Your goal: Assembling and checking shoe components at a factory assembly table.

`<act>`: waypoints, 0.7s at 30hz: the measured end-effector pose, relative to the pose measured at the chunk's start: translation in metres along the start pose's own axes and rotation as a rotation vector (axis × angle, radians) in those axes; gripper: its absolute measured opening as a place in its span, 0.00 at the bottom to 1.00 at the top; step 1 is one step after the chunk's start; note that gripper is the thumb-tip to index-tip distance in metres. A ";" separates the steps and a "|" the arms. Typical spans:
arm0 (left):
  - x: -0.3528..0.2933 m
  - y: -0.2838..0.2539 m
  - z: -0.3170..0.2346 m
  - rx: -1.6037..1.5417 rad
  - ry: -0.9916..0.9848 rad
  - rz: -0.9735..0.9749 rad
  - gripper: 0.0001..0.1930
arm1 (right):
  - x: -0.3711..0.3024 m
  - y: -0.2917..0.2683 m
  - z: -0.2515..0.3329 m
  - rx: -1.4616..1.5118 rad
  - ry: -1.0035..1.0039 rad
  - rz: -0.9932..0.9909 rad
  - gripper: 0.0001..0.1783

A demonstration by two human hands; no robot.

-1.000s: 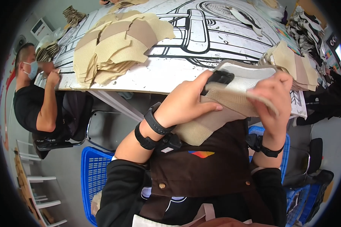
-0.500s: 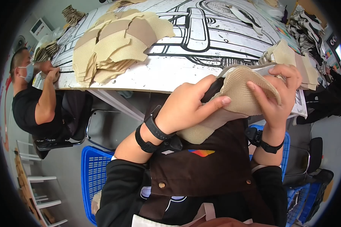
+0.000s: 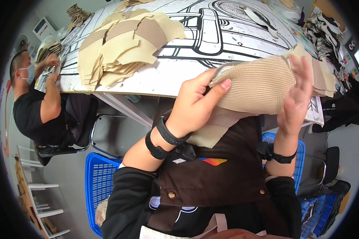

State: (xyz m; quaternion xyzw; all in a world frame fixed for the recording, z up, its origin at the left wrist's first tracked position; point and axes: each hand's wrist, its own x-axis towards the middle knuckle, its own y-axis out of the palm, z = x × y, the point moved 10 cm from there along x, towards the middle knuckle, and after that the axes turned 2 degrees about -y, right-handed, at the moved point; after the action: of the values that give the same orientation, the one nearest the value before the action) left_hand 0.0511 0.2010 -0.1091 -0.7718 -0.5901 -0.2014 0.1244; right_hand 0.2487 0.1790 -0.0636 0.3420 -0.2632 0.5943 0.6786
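Held up before my chest is a tan mesh fabric piece [image 3: 255, 83], curved across, with a smooth taupe part and a mesh corner hanging below it. My left hand [image 3: 199, 99] pinches its left end, thumb on the mesh and fingers behind, next to a grey edge. At the right end, my right hand [image 3: 297, 93] stands upright with its fingers stretched out, slightly blurred. Its palm side is against or very near the fabric; contact is hard to tell. Dark straps circle both wrists.
A heap of similar tan and taupe pieces [image 3: 123, 44] lies on the white table [image 3: 179, 75] with black line drawings. Another stack [image 3: 319, 71] sits at the right. Blue baskets [image 3: 101, 179] flank my lap. A masked co-worker [image 3: 38, 99] sits at the left, hands at the table.
The fabric piece has gone from folded and bunched to spread out wider. My right hand has let go of its pinch and straightened its fingers. My left hand has shifted slightly left.
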 end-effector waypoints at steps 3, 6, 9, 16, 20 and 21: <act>0.001 0.000 -0.003 -0.111 -0.008 -0.015 0.14 | -0.027 0.019 -0.033 0.421 0.321 0.166 0.45; 0.001 -0.001 -0.003 -0.285 -0.019 -0.073 0.14 | -0.051 0.033 -0.055 0.175 0.475 0.338 0.38; 0.002 -0.004 -0.011 -0.256 0.053 -0.058 0.16 | -0.047 0.030 -0.062 0.204 0.486 0.168 0.29; 0.003 -0.002 -0.012 0.169 0.105 -0.022 0.14 | -0.040 0.029 -0.078 0.331 0.521 0.067 0.25; 0.008 -0.001 0.000 -0.108 0.064 0.097 0.10 | -0.045 0.031 -0.076 0.421 0.473 0.220 0.25; 0.008 0.008 -0.006 -0.280 0.109 0.205 0.10 | -0.048 0.031 -0.077 0.444 0.498 0.260 0.25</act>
State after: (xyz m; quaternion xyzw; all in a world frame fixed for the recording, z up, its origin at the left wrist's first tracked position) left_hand 0.0597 0.2035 -0.0996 -0.8257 -0.4668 -0.3095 0.0675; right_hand 0.2073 0.2104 -0.1443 0.2894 0.0043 0.7836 0.5498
